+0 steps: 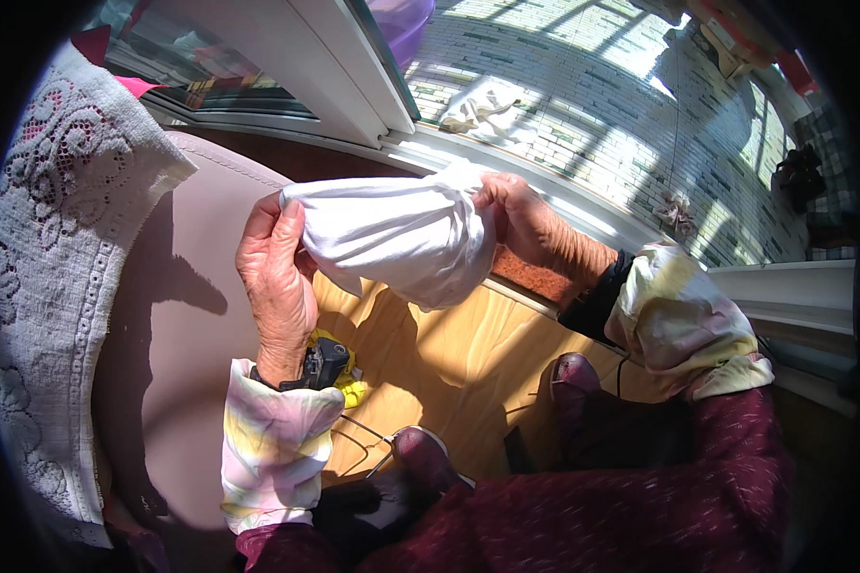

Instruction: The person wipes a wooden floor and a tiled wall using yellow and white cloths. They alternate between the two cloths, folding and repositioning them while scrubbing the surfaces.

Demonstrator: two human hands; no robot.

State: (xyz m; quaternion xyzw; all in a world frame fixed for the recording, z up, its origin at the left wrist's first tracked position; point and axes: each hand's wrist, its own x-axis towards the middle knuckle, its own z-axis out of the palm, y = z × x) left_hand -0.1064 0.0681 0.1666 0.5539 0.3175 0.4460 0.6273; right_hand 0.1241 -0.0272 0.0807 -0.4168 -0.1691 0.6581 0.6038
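Stretched between both of my hands is a white cloth, gathered into folds near its right end and hanging slack below. My left hand pinches its left edge between thumb and fingers. At the bunched end, my right hand grips the fabric, with some fingertips hidden behind it. I cannot tell what kind of item the cloth is. A black device is strapped at my left wrist. Pastel patterned sleeve covers lie over both maroon sleeves.
A mauve padded seat, partly draped with white lace cloth, stands at my left. Beyond the sliding-door track, another white cloth lies on the brick-patterned floor. Something yellow and a thin wire are below my left wrist.
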